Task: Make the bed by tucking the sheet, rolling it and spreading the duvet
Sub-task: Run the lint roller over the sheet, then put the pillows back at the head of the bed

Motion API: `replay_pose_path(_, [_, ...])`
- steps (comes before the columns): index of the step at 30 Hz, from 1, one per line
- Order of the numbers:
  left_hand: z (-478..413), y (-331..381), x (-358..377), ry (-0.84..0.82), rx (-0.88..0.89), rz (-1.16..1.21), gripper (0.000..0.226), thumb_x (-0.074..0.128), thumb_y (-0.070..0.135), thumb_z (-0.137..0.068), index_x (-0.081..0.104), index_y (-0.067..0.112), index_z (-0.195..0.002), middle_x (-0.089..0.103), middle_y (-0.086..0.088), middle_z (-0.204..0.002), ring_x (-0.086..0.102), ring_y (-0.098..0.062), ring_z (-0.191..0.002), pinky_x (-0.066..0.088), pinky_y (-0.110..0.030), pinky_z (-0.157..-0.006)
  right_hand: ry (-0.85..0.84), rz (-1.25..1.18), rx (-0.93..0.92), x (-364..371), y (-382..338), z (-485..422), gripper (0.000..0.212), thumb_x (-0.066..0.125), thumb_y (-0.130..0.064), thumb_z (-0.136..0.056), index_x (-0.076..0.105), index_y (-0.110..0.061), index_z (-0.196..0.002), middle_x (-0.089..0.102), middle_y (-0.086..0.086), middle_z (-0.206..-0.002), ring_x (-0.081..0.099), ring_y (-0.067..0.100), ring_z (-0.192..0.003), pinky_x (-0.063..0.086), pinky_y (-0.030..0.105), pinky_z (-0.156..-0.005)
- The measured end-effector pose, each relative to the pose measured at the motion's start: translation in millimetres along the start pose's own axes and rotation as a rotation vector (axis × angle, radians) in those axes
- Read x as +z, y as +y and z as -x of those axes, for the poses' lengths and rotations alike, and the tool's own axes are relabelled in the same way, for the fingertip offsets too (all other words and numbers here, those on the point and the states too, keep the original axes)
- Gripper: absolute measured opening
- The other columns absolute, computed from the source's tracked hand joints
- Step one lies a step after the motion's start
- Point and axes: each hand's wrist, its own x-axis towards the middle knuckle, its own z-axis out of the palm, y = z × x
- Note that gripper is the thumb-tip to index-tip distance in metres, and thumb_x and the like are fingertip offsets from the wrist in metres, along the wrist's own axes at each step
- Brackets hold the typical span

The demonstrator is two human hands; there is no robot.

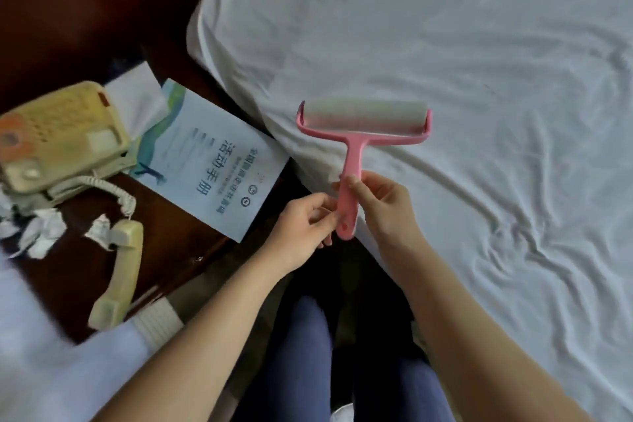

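Holding the pink lint roller point(363, 120) over the edge of the sheet point(445, 55), both hands are pinching its handle point(352, 161): right hand point(382, 207) midway, left hand point(303, 221) at the end. This light fingertip grip is risking a slip toward the bench point(164, 260) at 9 o'clock; the wrinkles point(534, 240) at 4 o'clock may be catching the roll.

A pink lint roller point(354, 154) stands upright, its handle pinched by fingers point(356, 187) of the left hand point(301, 226) and right hand point(387, 212). Its wide, pale sticky roll sits above the fingertips. A white, softly wrinkled sheet point(445, 62) lies spread beyond and right of the fingers.
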Motion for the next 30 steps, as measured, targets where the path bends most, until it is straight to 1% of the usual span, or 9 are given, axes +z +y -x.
replay_pose_path(4, [5.1, -22.4, -74.2, 0.149, -0.027, 0.064, 0.011, 0.059, 0.024, -0.089, 0.060, 0.017, -0.081, 0.060, 0.011, -0.052, 0.051, -0.003, -0.048, 0.042, -0.014, -0.048, -0.157, 0.094, 0.032, 81.7, -11.6, -27.3, 0.020, 0.054, -0.018, -0.095, 0.068, -0.006, -0.085, 0.070, 0.001, -0.075, 0.067, 0.007, -0.062, 0.052, 0.018, -0.058])
replay_pose_path(8, [5.0, -61.6, -130.7, 0.298, -0.083, 0.074, 0.010, 0.058, 0.024, -0.090, 0.060, 0.016, -0.084, 0.061, 0.015, -0.054, 0.053, -0.003, -0.048, 0.045, -0.015, -0.050, -0.266, 0.264, 0.059, 154.8, 0.1, -55.3, 0.024, 0.055, -0.021, -0.094, 0.069, -0.003, -0.087, 0.071, 0.008, -0.080, 0.067, 0.014, -0.067, 0.055, 0.025, -0.065])
replay_pose_path(12, [6.8, -99.6, -164.0, 0.414, -0.133, 0.165, 0.013, 0.059, 0.020, -0.090, 0.061, 0.008, -0.087, 0.058, 0.009, -0.047, 0.047, -0.004, -0.041, 0.039, -0.014, -0.044, -0.376, 0.553, 0.056, 212.5, 15.8, -75.1, 0.026, 0.053, -0.022, -0.093, 0.068, -0.003, -0.084, 0.068, 0.009, -0.076, 0.058, 0.012, -0.061, 0.045, 0.021, -0.057])
replay_pose_path(15, [1.8, -121.8, -177.5, 0.487, -0.167, 0.212, 0.019, 0.060, 0.027, -0.089, 0.062, 0.009, -0.082, 0.059, 0.006, -0.048, 0.042, -0.005, -0.038, 0.036, -0.016, -0.042, -0.399, 0.606, 0.105, 240.8, 27.6, -84.7, 0.027, 0.051, -0.021, -0.094, 0.069, -0.001, -0.093, 0.071, 0.012, -0.087, 0.060, 0.015, -0.071, 0.049, 0.026, -0.068])
replay_pose_path(18, [-6.6, -141.8, -185.2, 0.508, -0.189, 0.239, 0.024, 0.062, 0.036, -0.086, 0.063, 0.013, -0.081, 0.066, -0.004, -0.066, 0.046, -0.007, -0.042, 0.038, -0.022, -0.047, -0.404, 0.663, 0.129, 254.2, 36.5, -92.3, 0.028, 0.051, -0.020, -0.093, 0.068, -0.001, -0.082, 0.061, 0.008, -0.068, 0.049, 0.012, -0.058, 0.041, 0.023, -0.057])
replay_pose_path(21, [-14.3, -152.5, -188.1, 0.505, -0.216, 0.224, 0.019, 0.065, 0.031, -0.086, 0.062, 0.014, -0.078, 0.066, 0.001, -0.069, 0.051, -0.002, -0.044, 0.040, -0.018, -0.048, -0.396, 0.698, 0.157, 254.2, 43.0, -99.0, 0.025, 0.049, -0.013, -0.092, 0.063, -0.008, -0.072, 0.045, -0.002, -0.054, 0.036, 0.010, -0.048, 0.028, 0.019, -0.047])
replay_pose_path(23, [-17.7, -154.2, -187.1, 0.481, -0.245, 0.205, 0.017, 0.063, 0.029, -0.087, 0.060, 0.017, -0.074, 0.066, 0.001, -0.071, 0.052, -0.001, -0.043, 0.041, -0.019, -0.049, -0.395, 0.720, 0.172, 252.3, 48.4, -101.3, 0.022, 0.048, -0.011, -0.092, 0.068, -0.006, -0.084, 0.049, -0.003, -0.058, 0.037, 0.009, -0.049, 0.028, 0.020, -0.048])
replay_pose_path(26, [-19.6, -156.0, -182.7, 0.444, -0.303, 0.149, 0.021, 0.061, 0.033, -0.088, 0.058, 0.020, -0.071, 0.069, 0.001, -0.079, 0.059, -0.006, -0.053, 0.045, -0.024, -0.058, -0.402, 0.757, 0.176, 248.1, 56.0, -101.2, 0.024, 0.048, -0.012, -0.092, 0.069, -0.010, -0.103, 0.059, 0.001, -0.078, 0.042, 0.007, -0.054, 0.031, 0.017, -0.047])
replay_pose_path(30, [-17.0, -152.3, -182.7, 0.535, -0.387, 0.017, 0.024, 0.058, 0.039, -0.089, 0.058, 0.016, -0.083, 0.066, -0.002, -0.084, 0.063, -0.017, -0.080, 0.049, -0.032, -0.072, -0.410, 0.782, 0.186, 230.1, 54.7, -104.3, 0.022, 0.049, -0.014, -0.093, 0.067, -0.008, -0.104, 0.066, 0.002, -0.093, 0.048, 0.010, -0.059, 0.037, 0.016, -0.047])
